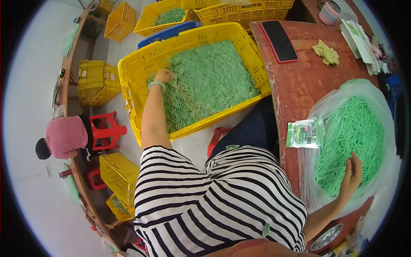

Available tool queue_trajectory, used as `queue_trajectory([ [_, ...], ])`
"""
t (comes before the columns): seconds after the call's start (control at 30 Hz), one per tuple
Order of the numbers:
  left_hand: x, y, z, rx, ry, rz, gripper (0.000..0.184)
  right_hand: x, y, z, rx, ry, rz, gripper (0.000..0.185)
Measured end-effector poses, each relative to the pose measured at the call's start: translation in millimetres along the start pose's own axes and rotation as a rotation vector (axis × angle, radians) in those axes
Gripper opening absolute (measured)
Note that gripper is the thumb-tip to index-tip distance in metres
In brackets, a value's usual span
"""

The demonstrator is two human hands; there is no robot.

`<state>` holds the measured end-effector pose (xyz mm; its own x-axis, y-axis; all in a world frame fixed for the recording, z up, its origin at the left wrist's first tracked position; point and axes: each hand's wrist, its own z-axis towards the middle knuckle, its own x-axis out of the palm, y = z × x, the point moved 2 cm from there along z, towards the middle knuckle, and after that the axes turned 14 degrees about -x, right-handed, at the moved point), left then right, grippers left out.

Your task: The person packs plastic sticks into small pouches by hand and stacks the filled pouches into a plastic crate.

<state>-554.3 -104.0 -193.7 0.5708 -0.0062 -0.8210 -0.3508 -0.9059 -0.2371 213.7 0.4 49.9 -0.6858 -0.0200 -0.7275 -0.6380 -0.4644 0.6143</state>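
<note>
My left hand (163, 76), with a bracelet on its wrist, is inside a large yellow crate (130, 100). Its fingers are pressed together at the left part of a heap of green net-like pieces (209, 79); what they hold is too small to tell. On the right, my right hand (352, 175) is held over thin green sticks (351, 137) in a clear plastic bag (314, 180), fingers apart and nothing visible in them. A green and white packet (305, 133) lies at the bag's left edge.
The red table (295, 85) bears a phone (279, 41), a yellow cloth (326, 52), a pink cup (329, 13) and a metal dish (327, 237). More yellow crates (98, 81) stand left and behind. Another person (67, 136) is near a red stool (107, 130) at the left.
</note>
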Motion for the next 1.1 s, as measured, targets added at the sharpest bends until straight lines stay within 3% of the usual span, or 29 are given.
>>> queue_trajectory([
  [0.13,28,1,12,-0.006,-0.069,-0.078,0.022,-1,2,-3,0.040,-0.017,-0.028,0.024],
  [0.23,25,17,53,0.323,-0.380,-0.088,0.021,-3,6,-5,0.006,0.005,-0.118,0.024],
  [0.3,7,-13,31,0.263,-0.394,0.057,0.018,-6,7,-10,0.038,-0.033,-0.160,0.023],
  [0.33,2,-13,34,0.370,-0.327,-0.070,0.020,-8,11,-13,0.052,-0.068,-0.162,0.023],
  [0.37,-12,-45,-1,0.234,-0.405,0.099,0.021,-13,10,-17,0.034,-0.111,-0.164,0.023],
  [0.4,-13,-27,35,0.391,-0.470,-0.121,0.021,-19,9,-19,0.007,-0.142,-0.171,0.022],
  [0.43,-22,-41,31,0.352,-0.435,-0.243,0.019,-28,5,-24,0.026,-0.214,-0.177,0.022],
  [0.5,-34,-73,12,0.502,-0.532,-0.307,0.016,-55,-14,-40,0.131,-0.375,-0.172,0.021],
  [0.6,-29,-169,-111,0.657,-0.288,-0.581,0.014,-77,-72,-66,0.246,-0.565,-0.121,0.020],
  [0.73,24,-266,-298,1.007,0.111,-0.497,0.013,-81,-149,-77,0.451,-0.304,-0.190,0.017],
  [0.8,60,-287,-353,1.168,0.113,-0.338,0.017,-69,-174,-76,0.520,-0.232,-0.143,0.017],
  [0.9,104,-300,-391,1.230,0.103,-0.165,0.024,-68,-177,-82,0.534,-0.178,-0.137,0.026],
  [0.97,117,-300,-392,1.178,0.147,-0.137,0.026,-65,-153,-86,0.596,-0.149,0.145,0.041],
  [1.03,125,-300,-395,1.116,0.192,-0.110,0.027,-57,-135,-83,0.564,-0.168,0.096,0.047],
  [1.1,129,-302,-399,1.222,0.105,-0.031,0.030,-47,-131,-80,0.539,-0.181,0.047,0.053],
])
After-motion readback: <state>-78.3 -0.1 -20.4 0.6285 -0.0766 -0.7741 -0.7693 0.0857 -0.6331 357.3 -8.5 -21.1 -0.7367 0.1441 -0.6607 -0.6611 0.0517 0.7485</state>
